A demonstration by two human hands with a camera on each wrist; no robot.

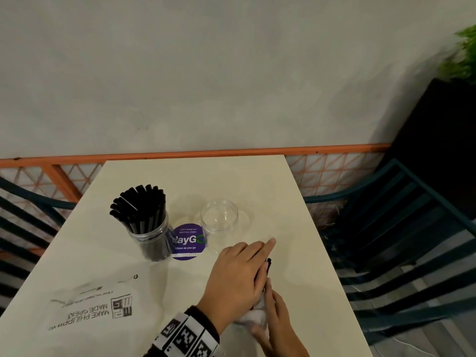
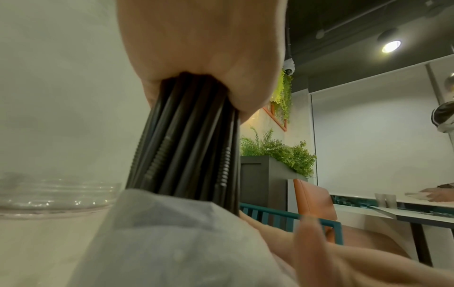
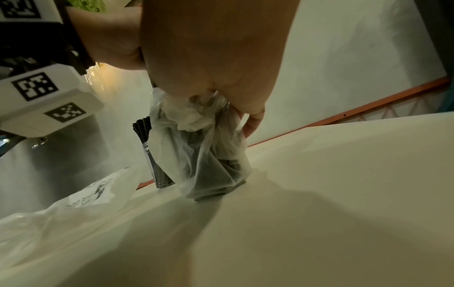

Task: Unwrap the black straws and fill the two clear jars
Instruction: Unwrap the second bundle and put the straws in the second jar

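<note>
Right hand [image 1: 270, 316] grips wrapper [image 3: 211, 155] at bundle's near end. Left hand [image 1: 237, 276] grips black straws [image 2: 186, 136] just beyond. Bundle's long axis points away toward empty jar [image 1: 219, 222], nearer left grip; full jar [image 1: 149, 228] further left.

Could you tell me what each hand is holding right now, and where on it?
The left hand grips the straw bundle around its bare upper part; the right hand pinches the plastic wrapper bunched at its lower end.

Left jar [image 1: 150, 235] upright, packed with black straws [image 1: 139, 207]; right jar [image 1: 219, 222] upright, empty; straw bundle [image 2: 186, 136] half out of thin plastic wrap [image 3: 209, 155].
</note>
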